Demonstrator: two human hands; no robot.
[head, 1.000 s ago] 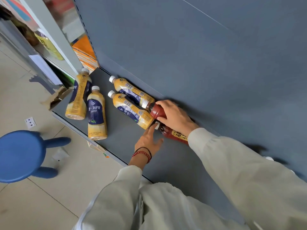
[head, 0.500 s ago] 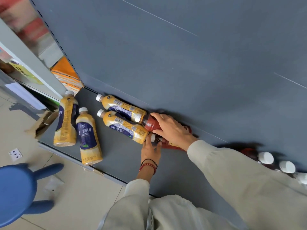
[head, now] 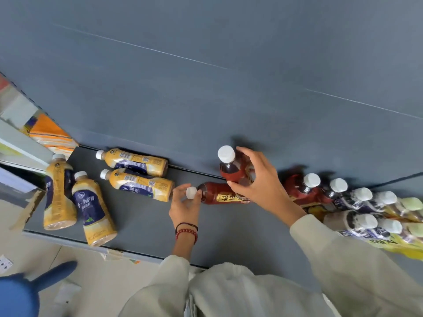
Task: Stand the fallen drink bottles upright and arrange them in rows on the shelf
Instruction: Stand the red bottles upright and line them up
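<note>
Rows [head: 338,186] stand done at the shelf's [head: 142,225] right end. Right grip [head: 254,186] clasps a red bottle [head: 231,170] nearly upright by the back edge. Left grip [head: 183,207] pinches the cap of a fallen red bottle [head: 215,194]. Four yellow bottles [head: 137,161] lie at the left end, not yet stood.

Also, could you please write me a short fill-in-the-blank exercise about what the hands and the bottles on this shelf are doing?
1. The right hand grips a dark red bottle with a ____ cap.
2. The left hand pinches the cap of a second red bottle, which lies on its ____.
3. The number of yellow bottles lying fallen on the shelf is ____.
Missing words: white; side; four.
</note>
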